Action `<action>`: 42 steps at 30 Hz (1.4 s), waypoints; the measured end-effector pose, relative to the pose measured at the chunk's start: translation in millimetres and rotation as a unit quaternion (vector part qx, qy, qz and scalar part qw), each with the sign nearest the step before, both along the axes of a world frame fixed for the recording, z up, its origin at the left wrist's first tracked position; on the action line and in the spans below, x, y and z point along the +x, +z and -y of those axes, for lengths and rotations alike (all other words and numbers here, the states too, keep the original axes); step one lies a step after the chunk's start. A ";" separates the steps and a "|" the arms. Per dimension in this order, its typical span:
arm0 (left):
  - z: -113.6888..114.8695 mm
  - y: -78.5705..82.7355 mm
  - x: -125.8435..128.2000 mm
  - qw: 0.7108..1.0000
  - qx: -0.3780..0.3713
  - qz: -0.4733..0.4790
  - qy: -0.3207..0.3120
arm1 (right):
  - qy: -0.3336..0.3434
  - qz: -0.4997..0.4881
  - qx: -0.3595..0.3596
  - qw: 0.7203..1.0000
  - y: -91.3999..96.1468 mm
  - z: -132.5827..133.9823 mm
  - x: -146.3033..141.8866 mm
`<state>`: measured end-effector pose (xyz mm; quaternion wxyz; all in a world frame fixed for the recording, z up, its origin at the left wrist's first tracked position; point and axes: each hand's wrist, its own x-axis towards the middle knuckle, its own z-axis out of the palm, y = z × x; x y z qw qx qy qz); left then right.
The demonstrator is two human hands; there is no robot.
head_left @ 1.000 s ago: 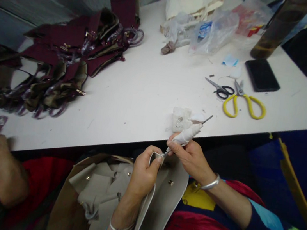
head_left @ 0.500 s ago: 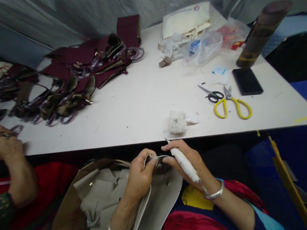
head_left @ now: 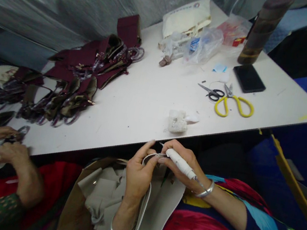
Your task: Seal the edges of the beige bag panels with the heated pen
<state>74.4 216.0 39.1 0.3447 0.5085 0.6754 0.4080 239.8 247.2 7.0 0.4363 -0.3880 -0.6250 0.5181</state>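
Observation:
My left hand pinches the top edge of a pale beige bag piece that hangs down over my lap, its index finger raised. In my right hand is a pointed tool with a white wrapped handle. Its thin tip points up and left, just beyond the left hand's fingers. The right fingers also touch the bag piece's edge beside the left thumb. Below and left, a cardboard box holds more beige pieces. The exact spot under the fingers is hidden.
On the white table lie a whitish block, black scissors, yellow-handled scissors, a phone and a bottle. Maroon bags pile up at left. A co-worker's hands work at far left.
My left index finger has lifted and straightened. The right hand has shifted slightly left with the tool, whose tip is now lower and closer to the left hand.

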 end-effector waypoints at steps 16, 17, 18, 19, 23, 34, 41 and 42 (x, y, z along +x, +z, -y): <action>0.8 -4.5 1.4 0.991 -0.006 0.134 0.000 | -0.021 -0.022 -0.012 0.999 3.6 2.1 -0.4; 0.8 -4.8 2.0 0.991 -0.004 0.134 0.003 | -0.025 -0.022 -0.014 0.999 3.4 2.2 -0.8; 0.8 -5.1 2.3 0.991 -0.002 0.133 0.006 | -0.026 -0.021 -0.015 0.999 3.0 2.3 -0.8; 0.7 -5.2 2.3 0.991 -0.002 0.134 0.008 | -0.024 -0.020 -0.016 0.999 2.6 2.5 -0.4; -0.1 -5.4 0.1 0.988 -0.010 0.152 0.016 | 0.008 -0.008 -0.016 1.000 1.6 2.7 5.9; 1.1 -2.9 -0.7 0.995 0.002 0.102 -0.018 | 0.024 0.022 0.007 0.999 2.8 -1.2 8.1; -4.2 11.5 -34.6 0.999 0.024 -0.030 -0.023 | -0.002 0.097 0.111 0.989 0.9 -4.4 2.4; -0.9 15.7 -43.9 0.998 0.043 -0.049 0.001 | -0.008 0.106 0.125 0.986 -0.1 -5.5 1.9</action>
